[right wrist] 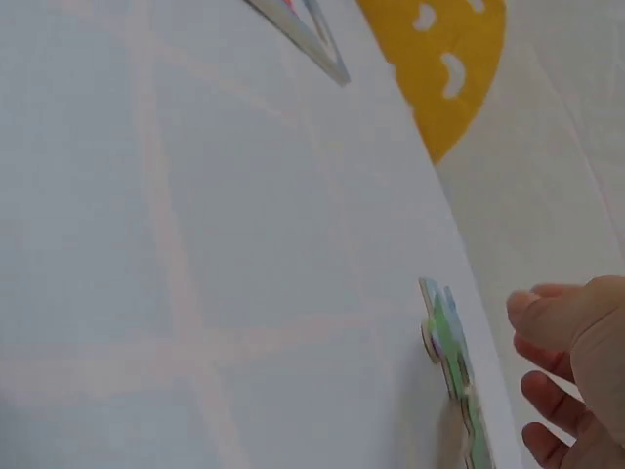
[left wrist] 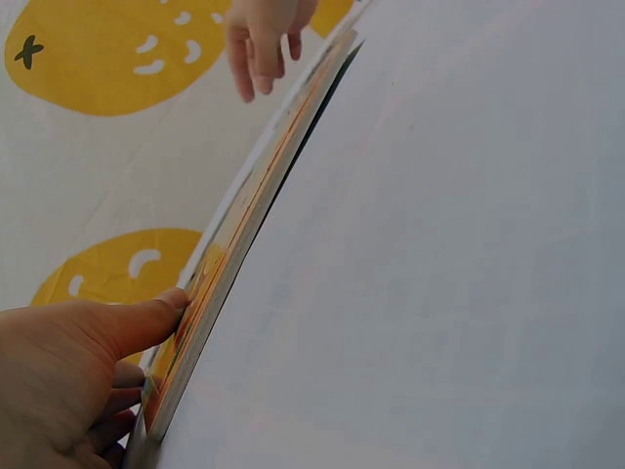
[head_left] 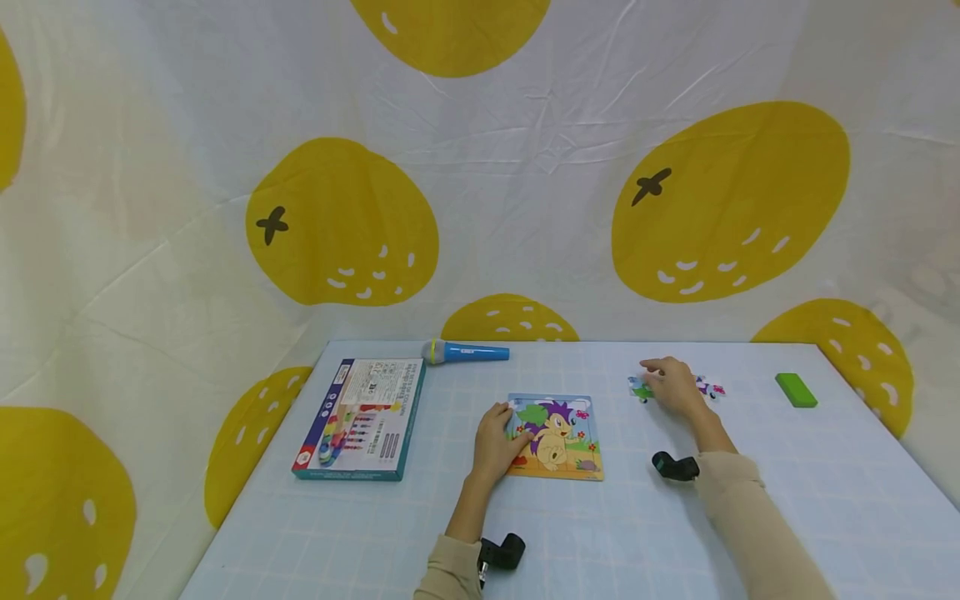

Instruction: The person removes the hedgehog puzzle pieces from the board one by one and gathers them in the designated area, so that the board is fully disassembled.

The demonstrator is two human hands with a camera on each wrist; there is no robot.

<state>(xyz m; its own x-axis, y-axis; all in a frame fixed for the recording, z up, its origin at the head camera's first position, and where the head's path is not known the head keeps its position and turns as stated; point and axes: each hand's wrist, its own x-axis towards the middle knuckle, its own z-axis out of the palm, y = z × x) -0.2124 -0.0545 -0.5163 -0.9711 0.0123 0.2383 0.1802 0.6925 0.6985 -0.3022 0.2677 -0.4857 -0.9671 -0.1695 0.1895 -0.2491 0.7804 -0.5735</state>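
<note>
A square hedgehog picture puzzle (head_left: 558, 442) lies on the table. My left hand (head_left: 493, 446) holds its left side, with the thumb over the picture; in the left wrist view the thumb (left wrist: 146, 322) presses the edge and the other fingers are partly hidden. To the right, my right hand (head_left: 671, 387) hovers over several flat, colourful puzzle pieces (head_left: 710, 387), covering some of them. In the right wrist view its loosely bent fingers (right wrist: 547, 401) are apart from the green piece (right wrist: 449, 342), and nothing shows between them.
A flat boxed set (head_left: 360, 421) lies on the left. Behind it is a blue toy microphone (head_left: 472, 353). A green block (head_left: 795, 390) sits at the right. The pale table (head_left: 615, 533) meets a fruit-patterned curtain (head_left: 525, 208) at the back.
</note>
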